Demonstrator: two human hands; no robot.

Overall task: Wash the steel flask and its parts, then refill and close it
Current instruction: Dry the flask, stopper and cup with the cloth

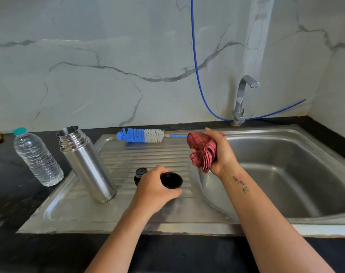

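Left hand [158,186] is curled around a black flask cap [171,180], holding it just above the ribbed draining board [148,154], with the cap's open side turned up toward the camera. Right hand [220,152] is raised over the edge between the board and the sink basin [286,174], and its fingers grip one bunched red cloth [203,152]; the forearm shows a small tattoo.

One steel flask [85,164] stands upright and open, without cap, on the left part of the board, well apart from both hands. One small black stopper [139,175] stands on the board just beside the left hand, partly hidden behind it. One plastic water bottle [36,158] with a teal cap stands on the dark counter [10,194], left of the flask. One bottle brush [142,135], blue and white, lies along the back rim of the board; the end of its handle is hidden behind the cloth. One tap [241,101] stands behind the basin, and one thin blue hose [195,56] hangs down the marble wall and passes near the tap's base.
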